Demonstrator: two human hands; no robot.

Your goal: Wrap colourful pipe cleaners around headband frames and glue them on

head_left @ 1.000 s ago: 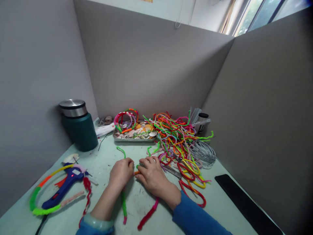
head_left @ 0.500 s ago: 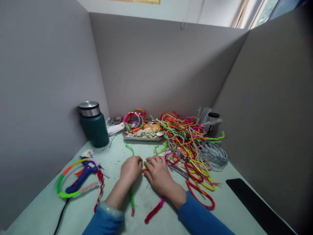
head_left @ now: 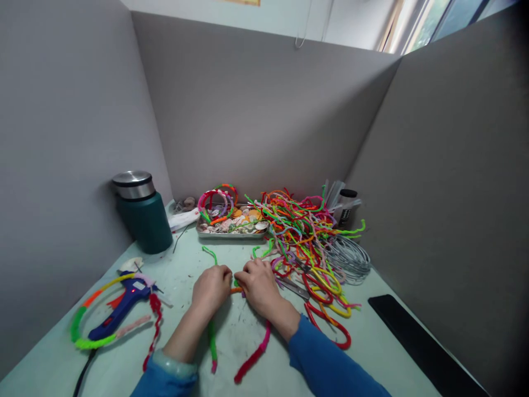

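Note:
My left hand [head_left: 212,288] and my right hand [head_left: 259,288] are close together above the middle of the table, fingertips pinched. A short orange pipe cleaner [head_left: 236,290] bridges the gap between them, with a bit of green just above it; the fingers hide its ends. A green pipe cleaner [head_left: 212,339] with a pink tip passes beneath my left hand, and its curled far end shows beyond. From under my right hand comes a pink and dark red fuzzy strand [head_left: 249,366]. Whether these pieces join is hidden.
Left lie a blue glue gun [head_left: 124,309], a multicoloured ring [head_left: 78,325] and a green bottle [head_left: 144,220]. Behind stands a button tray [head_left: 231,236] with fuzzy rings. Rightward are piled pipe cleaners [head_left: 289,215], red-handled scissors [head_left: 330,325], grey wire [head_left: 349,259] and a black strip [head_left: 413,336].
The whole view has shifted, so most things appear further left. My hands keep their pinch, and more of the orange piece shows between them.

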